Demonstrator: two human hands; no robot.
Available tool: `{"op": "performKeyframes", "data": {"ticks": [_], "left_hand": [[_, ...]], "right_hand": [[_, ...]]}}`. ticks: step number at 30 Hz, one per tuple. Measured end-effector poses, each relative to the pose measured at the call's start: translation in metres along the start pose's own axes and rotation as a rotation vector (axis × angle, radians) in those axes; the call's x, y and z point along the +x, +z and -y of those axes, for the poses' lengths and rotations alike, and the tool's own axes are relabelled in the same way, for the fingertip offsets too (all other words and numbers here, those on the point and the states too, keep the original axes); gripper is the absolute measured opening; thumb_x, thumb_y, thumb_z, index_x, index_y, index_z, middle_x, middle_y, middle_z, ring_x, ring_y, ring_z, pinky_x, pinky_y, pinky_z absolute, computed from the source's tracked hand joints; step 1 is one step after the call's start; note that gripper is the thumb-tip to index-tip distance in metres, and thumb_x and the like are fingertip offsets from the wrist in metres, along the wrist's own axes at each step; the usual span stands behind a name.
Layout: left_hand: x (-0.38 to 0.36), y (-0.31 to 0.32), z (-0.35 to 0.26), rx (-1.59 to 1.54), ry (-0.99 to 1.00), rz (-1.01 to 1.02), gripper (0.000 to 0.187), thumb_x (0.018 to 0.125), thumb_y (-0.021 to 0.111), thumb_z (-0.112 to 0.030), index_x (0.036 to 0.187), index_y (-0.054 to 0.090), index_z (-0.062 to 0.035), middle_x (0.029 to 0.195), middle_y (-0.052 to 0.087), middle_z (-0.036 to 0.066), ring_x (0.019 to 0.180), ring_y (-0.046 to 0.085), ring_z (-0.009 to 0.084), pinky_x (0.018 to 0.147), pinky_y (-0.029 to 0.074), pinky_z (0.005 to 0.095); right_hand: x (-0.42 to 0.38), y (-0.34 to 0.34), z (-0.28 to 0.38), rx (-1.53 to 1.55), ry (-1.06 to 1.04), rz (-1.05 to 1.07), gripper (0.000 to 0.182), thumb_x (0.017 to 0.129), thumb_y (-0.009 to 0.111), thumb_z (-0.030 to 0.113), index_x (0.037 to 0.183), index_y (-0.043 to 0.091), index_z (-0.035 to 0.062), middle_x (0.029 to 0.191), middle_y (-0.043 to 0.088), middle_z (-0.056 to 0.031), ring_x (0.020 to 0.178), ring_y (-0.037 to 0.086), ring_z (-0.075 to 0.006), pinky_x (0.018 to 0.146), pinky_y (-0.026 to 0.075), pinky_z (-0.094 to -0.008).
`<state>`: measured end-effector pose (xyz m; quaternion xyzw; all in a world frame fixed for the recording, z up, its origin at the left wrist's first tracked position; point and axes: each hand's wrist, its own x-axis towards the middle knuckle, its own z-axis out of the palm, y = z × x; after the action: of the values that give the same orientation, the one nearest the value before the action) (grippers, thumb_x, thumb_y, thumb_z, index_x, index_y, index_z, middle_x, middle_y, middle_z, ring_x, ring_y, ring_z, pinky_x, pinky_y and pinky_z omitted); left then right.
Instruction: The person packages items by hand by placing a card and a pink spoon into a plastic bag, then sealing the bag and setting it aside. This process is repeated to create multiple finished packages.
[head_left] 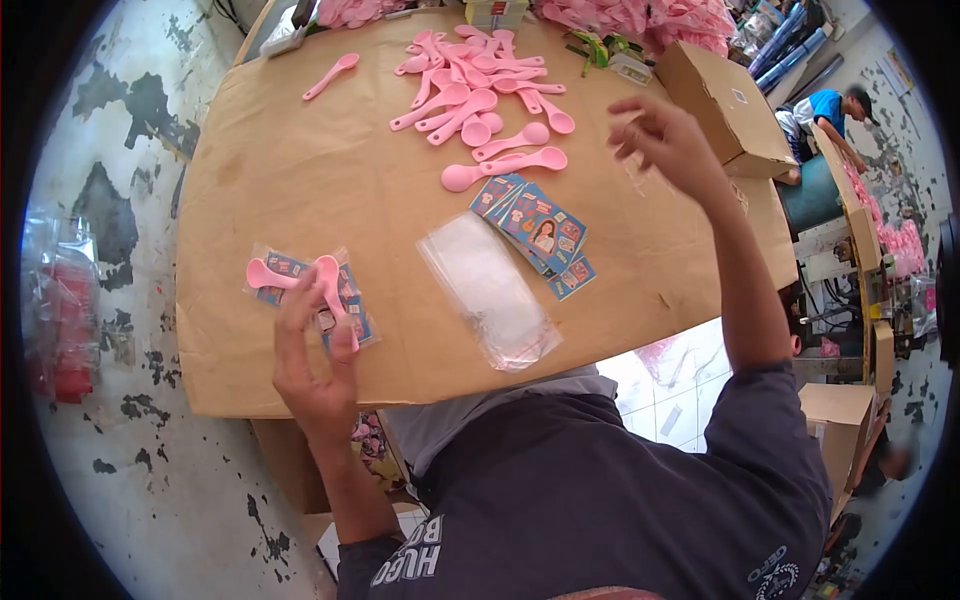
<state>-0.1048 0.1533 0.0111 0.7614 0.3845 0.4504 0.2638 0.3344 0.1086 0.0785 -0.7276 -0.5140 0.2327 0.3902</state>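
My left hand (318,350) is closed on a pink spoon (328,280) above the table's left part. Under it lie blue printed cards in clear bags (358,310), with another pink spoon (262,273) at their left side. My right hand (655,140) is raised over the right part of the table, its fingers bent and apart, with nothing visible in them. Between the hands lie a stack of clear plastic bags (490,290) and a fanned pile of blue cards (540,228). A heap of pink spoons (475,85) is beyond them.
A single pink spoon (332,77) lies at the back left of the brown-covered table (240,190). An open cardboard box (715,105) stands at the right edge. Bags of pink items (640,20) are at the back. Another person (825,110) is at the far right.
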Motion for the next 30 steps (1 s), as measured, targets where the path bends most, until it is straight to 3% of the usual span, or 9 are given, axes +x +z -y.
{"op": "performKeyframes", "data": {"ticks": [4,6,9,10,12,15,20,26,30], "left_hand": [[-0.003,0.024,-0.028,0.034,0.141,0.129,0.037,0.094,0.066,-0.011,0.130,0.063,-0.0011,0.132,0.065,0.016,0.124,0.060,0.0318,0.108,0.043,0.0417],[-0.003,0.041,-0.038,0.021,0.235,0.324,0.040,0.088,0.074,-0.017,0.125,0.067,-0.0047,0.126,0.065,0.015,0.114,0.060,0.0327,0.099,0.048,0.0441],[-0.001,0.059,-0.044,0.076,0.304,0.456,0.041,0.086,0.076,-0.019,0.125,0.068,-0.0064,0.128,0.064,0.013,0.114,0.057,0.0311,0.096,0.047,0.0439],[-0.003,0.062,-0.046,0.113,0.285,0.463,0.043,0.083,0.078,-0.019,0.124,0.070,-0.0081,0.132,0.064,0.011,0.113,0.058,0.0325,0.098,0.047,0.0444],[-0.006,0.064,-0.037,0.124,0.266,0.465,0.042,0.083,0.077,-0.018,0.123,0.070,-0.0075,0.133,0.064,0.011,0.113,0.058,0.0326,0.099,0.047,0.0440],[-0.010,0.065,-0.026,0.126,0.228,0.455,0.039,0.083,0.077,-0.017,0.121,0.071,-0.0067,0.134,0.064,0.010,0.114,0.058,0.0320,0.100,0.046,0.0436],[-0.009,0.065,-0.027,0.168,0.161,0.439,0.035,0.087,0.073,-0.013,0.121,0.071,-0.0069,0.136,0.064,0.009,0.124,0.058,0.0313,0.103,0.043,0.0439],[-0.004,0.071,-0.026,0.242,0.206,0.438,0.034,0.091,0.065,-0.006,0.126,0.068,-0.0065,0.140,0.063,0.012,0.135,0.053,0.0339,0.105,0.042,0.0434],[-0.008,0.064,-0.028,0.093,0.189,0.293,0.028,0.091,0.067,-0.007,0.118,0.070,-0.0024,0.123,0.069,0.015,0.117,0.062,0.0341,0.096,0.048,0.0406]], "right_hand": [[-0.025,0.042,0.028,-0.270,-0.192,0.109,0.029,0.092,0.072,0.016,0.117,0.067,0.0027,0.088,0.072,-0.0077,0.080,0.068,-0.0165,0.071,0.054,-0.0332],[-0.021,0.060,0.014,-0.396,-0.472,0.026,0.028,0.096,0.069,0.021,0.120,0.069,0.0066,0.097,0.071,-0.0067,0.082,0.066,-0.0165,0.068,0.052,-0.0301],[-0.012,0.075,0.012,-0.443,-0.651,0.023,0.025,0.094,0.070,0.019,0.115,0.070,0.0056,0.099,0.069,-0.0090,0.084,0.065,-0.0203,0.069,0.051,-0.0321],[-0.013,0.076,0.019,-0.437,-0.655,0.030,0.025,0.094,0.070,0.019,0.115,0.070,0.0056,0.099,0.069,-0.0090,0.084,0.065,-0.0203,0.069,0.051,-0.0321],[-0.024,0.076,0.041,-0.305,-0.392,0.229,0.021,0.092,0.070,0.018,0.109,0.069,0.0057,0.097,0.067,-0.0115,0.088,0.065,-0.0302,0.078,0.052,-0.0410],[-0.050,0.084,0.052,-0.397,-0.445,0.107,0.021,0.093,0.069,0.020,0.109,0.069,0.0069,0.097,0.066,-0.0121,0.089,0.065,-0.0318,0.077,0.052,-0.0420],[-0.104,0.102,0.055,-0.308,-0.457,0.311,0.024,0.089,0.074,0.020,0.109,0.068,0.0076,0.098,0.064,-0.0112,0.092,0.065,-0.0313,0.077,0.052,-0.0426],[-0.128,0.142,0.030,-0.316,-0.489,0.107,0.026,0.083,0.078,0.015,0.106,0.068,0.0073,0.099,0.061,-0.0098,0.093,0.062,-0.0291,0.074,0.052,-0.0405],[-0.129,0.146,0.018,-0.189,-0.431,0.049,0.018,0.084,0.076,0.009,0.100,0.069,0.0052,0.095,0.060,-0.0098,0.088,0.062,-0.0282,0.074,0.051,-0.0392]]}}
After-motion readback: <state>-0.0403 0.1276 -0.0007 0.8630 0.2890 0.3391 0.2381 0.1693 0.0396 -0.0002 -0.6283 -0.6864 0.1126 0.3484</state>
